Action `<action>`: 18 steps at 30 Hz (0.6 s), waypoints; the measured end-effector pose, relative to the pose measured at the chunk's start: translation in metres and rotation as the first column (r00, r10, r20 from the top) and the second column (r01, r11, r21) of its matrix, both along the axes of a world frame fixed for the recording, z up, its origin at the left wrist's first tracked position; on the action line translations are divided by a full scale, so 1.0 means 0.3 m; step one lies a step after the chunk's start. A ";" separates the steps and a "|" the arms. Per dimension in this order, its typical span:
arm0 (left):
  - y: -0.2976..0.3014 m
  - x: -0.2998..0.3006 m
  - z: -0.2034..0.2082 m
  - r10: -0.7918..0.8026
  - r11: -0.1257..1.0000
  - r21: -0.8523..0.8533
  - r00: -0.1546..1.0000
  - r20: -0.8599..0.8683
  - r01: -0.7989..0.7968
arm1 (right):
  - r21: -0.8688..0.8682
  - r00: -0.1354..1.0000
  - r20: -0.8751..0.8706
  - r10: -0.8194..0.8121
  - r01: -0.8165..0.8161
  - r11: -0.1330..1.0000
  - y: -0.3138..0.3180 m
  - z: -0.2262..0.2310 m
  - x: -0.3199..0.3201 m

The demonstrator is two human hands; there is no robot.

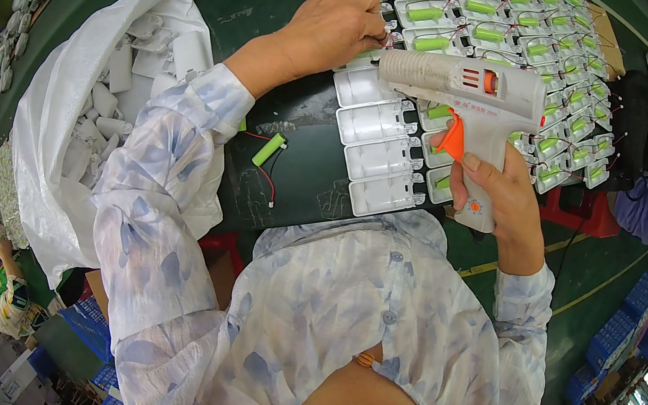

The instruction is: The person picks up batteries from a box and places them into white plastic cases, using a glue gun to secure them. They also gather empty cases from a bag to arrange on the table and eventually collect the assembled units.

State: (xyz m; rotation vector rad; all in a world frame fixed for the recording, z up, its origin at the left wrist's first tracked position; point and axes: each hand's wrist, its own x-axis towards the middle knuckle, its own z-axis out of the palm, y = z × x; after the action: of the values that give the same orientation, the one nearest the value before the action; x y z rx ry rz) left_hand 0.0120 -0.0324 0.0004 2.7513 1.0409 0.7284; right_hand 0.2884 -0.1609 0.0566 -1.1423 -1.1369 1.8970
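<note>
In my right hand (511,200) is a white hot glue gun (505,104) with an orange trigger, its nozzle pointing left toward my other hand. My left hand (328,27) bends over the rows of white plastic housings (382,163), fingertips pressed together at the edge of one; what they pinch is hidden. Just below those fingers a green cell partly shows. Many housings farther off hold green cylindrical batteries (431,44) with thin red and black wires. Several nearer housings in the left column hold no battery. A loose green battery (269,149) with a wire lead lies on the dark table.
On the left, a white woven bag (56,126) full of white plastic parts leans by the table (260,14). A red stool (585,212) stands past the right side. Other people sit at both sides, and blue crates (619,321) are stacked at the right.
</note>
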 end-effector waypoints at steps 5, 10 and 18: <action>-0.004 0.023 -0.013 0.011 0.997 0.078 1.000 -0.027 -0.009 | 0.018 1.000 -0.015 0.008 -0.008 1.000 -0.008 -0.009 0.006; -0.008 0.028 -0.006 0.021 0.998 0.068 0.998 -0.057 -0.017 | -0.004 1.000 -0.016 -0.001 0.000 1.000 -0.010 -0.022 0.018; 0.050 -0.064 0.145 0.093 0.996 0.032 0.981 -0.171 -0.089 | -0.009 1.000 -0.015 0.013 -0.013 1.000 0.008 -0.041 0.001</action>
State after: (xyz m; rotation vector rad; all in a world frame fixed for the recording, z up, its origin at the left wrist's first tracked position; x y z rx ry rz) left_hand -0.0073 -0.0174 0.0440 2.8454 1.2058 0.5239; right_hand 0.2889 -0.1585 0.0444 -1.1268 -1.1310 1.9192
